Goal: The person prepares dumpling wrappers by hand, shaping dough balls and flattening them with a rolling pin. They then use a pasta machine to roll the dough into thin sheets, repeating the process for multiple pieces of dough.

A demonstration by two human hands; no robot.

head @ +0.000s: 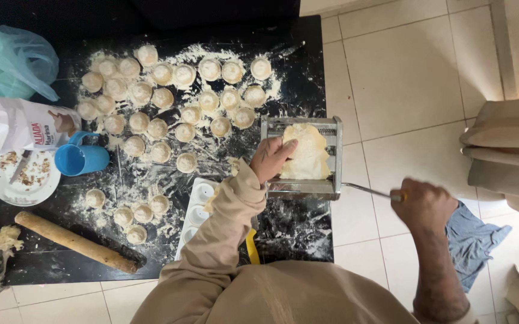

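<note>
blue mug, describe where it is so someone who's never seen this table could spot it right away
Start at the black floured table and go to its left edge, where a white flour bag lies. The blue mug sits just below the bag's end, beside a white plate of crumbs. It is the only bright blue thing on the table.

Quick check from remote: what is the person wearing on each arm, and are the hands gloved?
Both hands are bare, no gloves. The left hand comes out of a long, loose beige sleeve that bunches at the wrist. The right hand has no sleeve over the forearm, which is uncovered down to the frame's lower edge. No rings or watch can be made out.
</note>
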